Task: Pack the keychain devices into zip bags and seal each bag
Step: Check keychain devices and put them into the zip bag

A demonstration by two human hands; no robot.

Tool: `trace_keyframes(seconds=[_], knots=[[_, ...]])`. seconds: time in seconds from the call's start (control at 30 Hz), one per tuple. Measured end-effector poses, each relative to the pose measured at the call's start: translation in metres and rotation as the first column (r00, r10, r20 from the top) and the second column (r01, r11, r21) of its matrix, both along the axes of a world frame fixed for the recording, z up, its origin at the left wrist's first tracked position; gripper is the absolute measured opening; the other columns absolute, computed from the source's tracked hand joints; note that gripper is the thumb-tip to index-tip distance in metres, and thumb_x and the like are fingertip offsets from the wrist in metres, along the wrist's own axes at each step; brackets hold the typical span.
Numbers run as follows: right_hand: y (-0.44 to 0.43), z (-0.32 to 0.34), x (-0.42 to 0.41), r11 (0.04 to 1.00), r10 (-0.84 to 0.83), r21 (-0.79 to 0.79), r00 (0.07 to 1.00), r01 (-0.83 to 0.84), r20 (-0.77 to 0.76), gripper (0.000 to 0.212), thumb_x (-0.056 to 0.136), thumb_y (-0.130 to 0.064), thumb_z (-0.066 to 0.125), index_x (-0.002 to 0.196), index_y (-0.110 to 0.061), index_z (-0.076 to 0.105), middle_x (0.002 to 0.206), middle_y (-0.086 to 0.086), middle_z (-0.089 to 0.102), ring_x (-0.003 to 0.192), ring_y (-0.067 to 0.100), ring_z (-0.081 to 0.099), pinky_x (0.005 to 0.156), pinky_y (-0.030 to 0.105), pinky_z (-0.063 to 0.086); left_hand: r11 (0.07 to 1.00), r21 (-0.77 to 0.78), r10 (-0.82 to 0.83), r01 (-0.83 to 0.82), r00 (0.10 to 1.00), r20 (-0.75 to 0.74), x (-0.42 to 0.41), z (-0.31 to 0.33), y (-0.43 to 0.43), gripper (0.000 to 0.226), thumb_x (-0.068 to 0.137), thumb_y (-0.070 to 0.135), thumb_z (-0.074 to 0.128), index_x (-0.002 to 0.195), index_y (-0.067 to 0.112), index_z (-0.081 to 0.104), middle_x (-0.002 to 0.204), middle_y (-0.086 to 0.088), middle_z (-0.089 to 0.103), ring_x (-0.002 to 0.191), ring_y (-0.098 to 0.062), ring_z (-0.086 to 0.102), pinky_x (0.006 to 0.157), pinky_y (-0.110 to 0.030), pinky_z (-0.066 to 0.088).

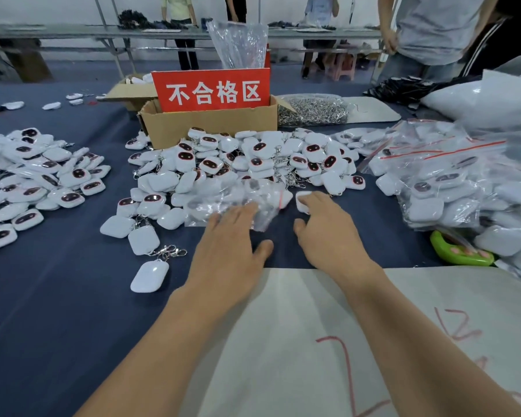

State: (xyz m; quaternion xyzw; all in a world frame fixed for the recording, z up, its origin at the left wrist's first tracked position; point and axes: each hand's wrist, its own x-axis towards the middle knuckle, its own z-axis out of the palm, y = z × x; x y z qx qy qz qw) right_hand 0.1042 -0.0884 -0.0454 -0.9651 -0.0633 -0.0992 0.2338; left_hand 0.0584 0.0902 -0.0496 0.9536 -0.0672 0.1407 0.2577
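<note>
The person's left hand lies flat, fingers straight, on loose clear zip bags in front of the keychain device pile. The right hand, fingers extended and thumb apart, touches one white device beside them. It seems best to pin the stack, peel off one bag and work over the bare bench nearby, as packed bags crowd the right.

Work table covered in dark blue cloth. Behind it, a long grey table on metal legs stands on a blue-grey floor before a white wall. Lighting even
</note>
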Motion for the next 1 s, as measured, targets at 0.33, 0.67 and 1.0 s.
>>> trace_keyframes(seconds=[0.33, 0.67, 1.0], knots=[[0.006, 0.006, -0.006, 0.996, -0.090, 0.002, 0.996, 0.090, 0.007, 0.012, 0.095, -0.019, 0.059, 0.106, -0.023, 0.054, 0.092, 0.002, 0.062, 0.095, 0.030, 0.058, 0.072, 0.039, 0.039, 0.989, -0.066, -0.120, 0.133, 0.978, 0.168, -0.004, 0.009, -0.012, 0.067, 0.083, 0.035, 0.060, 0.149, 0.028, 0.050, 0.154, 0.011, 0.047, 0.144, -0.006, 0.035, 0.112, -0.007, 0.015], [0.002, 0.018, -0.056, 0.264, 0.107, 0.952, 0.976, 0.157, -0.191, 0.028, 0.099, -0.006, 0.059, 0.084, -0.018, 0.080, 0.082, 0.011, 0.077, 0.067, 0.018, 0.068, 0.063, 0.030, 0.056, 0.756, -0.637, -0.248, 0.153, 0.967, -0.063, -0.010, 0.013, -0.027, 0.016, 0.094, 0.038, 0.066, 0.107, 0.040, 0.076, 0.066, 0.008, 0.070, 0.057, -0.007, 0.064, 0.058, -0.016, 0.048], [-0.009, 0.023, -0.054, 0.555, 0.193, 0.823, 0.943, 0.122, -0.270, 0.018, 0.094, -0.008, 0.068, 0.078, -0.014, 0.075, 0.070, 0.009, 0.069, 0.062, 0.017, 0.061, 0.060, 0.026, 0.048, 0.660, -0.751, -0.182, 0.014, 0.973, -0.142, -0.007, 0.014, -0.031, 0.025, 0.081, 0.035, 0.060, 0.089, 0.049, 0.080, 0.064, 0.015, 0.064, 0.057, -0.004, 0.054, 0.058, -0.017, 0.046]])
